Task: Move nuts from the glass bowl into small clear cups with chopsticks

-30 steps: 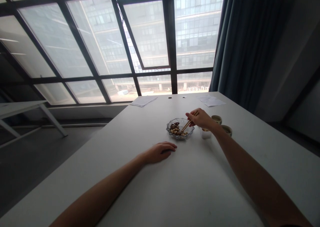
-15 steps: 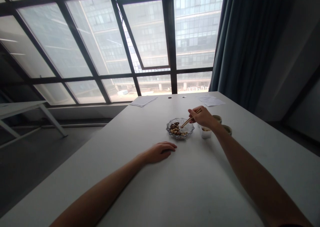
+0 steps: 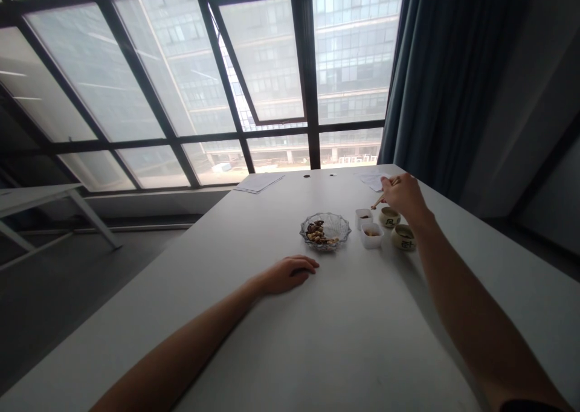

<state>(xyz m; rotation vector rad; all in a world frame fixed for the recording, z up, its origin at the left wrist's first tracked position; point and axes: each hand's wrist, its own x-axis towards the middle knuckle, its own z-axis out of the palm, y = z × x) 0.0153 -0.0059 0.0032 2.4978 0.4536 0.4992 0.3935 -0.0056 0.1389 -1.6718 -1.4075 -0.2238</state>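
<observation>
My right hand (image 3: 405,196) is closed around a pair of wooden chopsticks (image 3: 381,200). Their tips are above the far white plastic cup (image 3: 363,217), at its right side; a small bit seems to be between them, too small to name. A nearer white cup (image 3: 372,237) has some brownish pieces in it. Two round pots, one far (image 3: 389,218) and one near (image 3: 403,239), bear dark characters and stand below my right hand. My left hand (image 3: 289,274) lies flat on the table, fingers stretched out, near a clear glass bowl (image 3: 341,226) holding nuts or dried pieces (image 3: 318,233).
The white table (image 3: 272,351) reaches toward the large windows. Papers lie at its far left (image 3: 259,183) and far right (image 3: 369,181). A dark blue curtain (image 3: 435,86) hangs on the right, and another white table (image 3: 40,196) stands at the left.
My right hand has moved with the chopsticks from the glass bowl to the right, over the cups and pots. My left hand stays where it was.
</observation>
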